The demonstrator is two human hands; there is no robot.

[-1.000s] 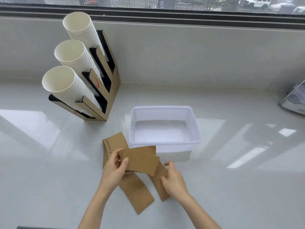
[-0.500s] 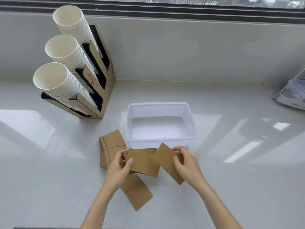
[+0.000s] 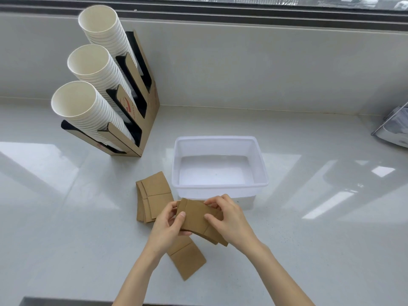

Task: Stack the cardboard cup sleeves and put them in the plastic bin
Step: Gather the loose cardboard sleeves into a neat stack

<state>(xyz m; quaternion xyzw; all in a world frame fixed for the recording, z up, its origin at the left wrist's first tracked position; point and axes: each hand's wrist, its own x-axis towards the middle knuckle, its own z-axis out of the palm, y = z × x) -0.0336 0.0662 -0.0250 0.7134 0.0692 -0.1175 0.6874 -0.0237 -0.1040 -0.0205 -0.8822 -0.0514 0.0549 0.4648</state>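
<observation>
Head view: both hands' fingers (image 3: 182,218) pinching overlapped sleeves (image 3: 197,219), lower edges hidden.

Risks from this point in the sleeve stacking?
1. The held sleeves sit askew between the left hand and right hand; corners stick out at lower right, so one may slip free.
2. A loose sleeve lies partly under the left hand and is easy to overlook.
3. The pile of sleeves beside the plastic bin is fanned, so it may spread when lifted.
</observation>
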